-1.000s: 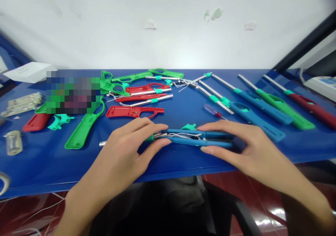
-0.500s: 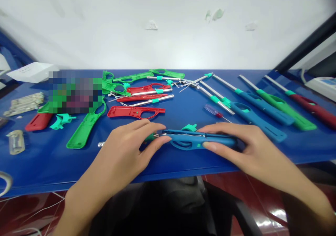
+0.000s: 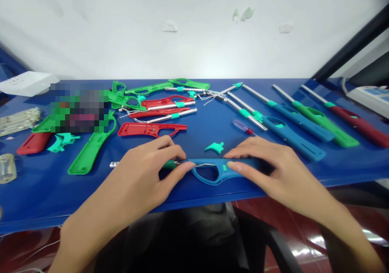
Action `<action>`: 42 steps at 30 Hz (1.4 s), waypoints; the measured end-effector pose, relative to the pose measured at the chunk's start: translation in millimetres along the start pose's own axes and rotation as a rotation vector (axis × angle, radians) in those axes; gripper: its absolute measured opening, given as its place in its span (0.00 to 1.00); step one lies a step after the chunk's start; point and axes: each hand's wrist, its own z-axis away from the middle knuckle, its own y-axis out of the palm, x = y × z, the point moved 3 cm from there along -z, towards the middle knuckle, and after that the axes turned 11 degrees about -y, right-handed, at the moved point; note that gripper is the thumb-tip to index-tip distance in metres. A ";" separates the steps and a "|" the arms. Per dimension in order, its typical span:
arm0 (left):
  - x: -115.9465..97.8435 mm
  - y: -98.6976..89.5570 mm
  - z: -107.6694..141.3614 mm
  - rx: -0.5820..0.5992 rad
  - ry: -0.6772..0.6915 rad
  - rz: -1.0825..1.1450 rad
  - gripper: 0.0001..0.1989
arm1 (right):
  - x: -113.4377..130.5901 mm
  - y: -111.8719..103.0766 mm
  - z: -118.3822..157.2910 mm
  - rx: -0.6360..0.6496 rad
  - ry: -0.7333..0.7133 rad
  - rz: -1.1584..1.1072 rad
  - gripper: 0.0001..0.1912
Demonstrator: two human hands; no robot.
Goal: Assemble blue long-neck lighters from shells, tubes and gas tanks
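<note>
Low over the front of the blue table, both hands grip a blue gas lighter casing (image 3: 209, 175). My left hand (image 3: 152, 171) pinches its front end between thumb and fingers, where a metal tube (image 3: 114, 164) with a green collar runs under the hand. At the handle end, my right hand (image 3: 264, 163) is closed with its thumb on the near face and fingers along the top. A thin wire shows across the trigger opening. Just behind the casing lies a loose teal trigger (image 3: 215, 147).
Red casing halves (image 3: 152, 130) and a green casing half (image 3: 92, 145) lie to the left. Assembled lighters, such as the green one (image 3: 326, 121), rest on the right. A screwdriver (image 3: 242, 126) lies behind my right hand. A white wall (image 3: 194, 30) stands behind the table (image 3: 146, 200).
The blue casing has turned so its side faces up, and its two halves now look closed together. The view has shifted slightly right. Both hands keep their grip.
</note>
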 end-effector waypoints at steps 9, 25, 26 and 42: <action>1.8 3.2 11.8 -0.025 0.040 -0.006 0.08 | -2.5 -1.7 12.7 0.008 -0.072 0.090 0.17; 7.3 5.1 10.6 -0.082 0.106 -0.017 0.07 | -2.1 -12.9 10.2 -0.208 -0.040 0.032 0.12; 8.0 4.8 10.6 -0.077 0.099 -0.012 0.08 | -3.0 -15.7 10.2 -0.248 -0.021 0.037 0.11; 11.0 -0.6 17.7 -0.050 0.012 -0.013 0.06 | -16.8 -18.3 -34.8 -0.198 -0.162 0.495 0.18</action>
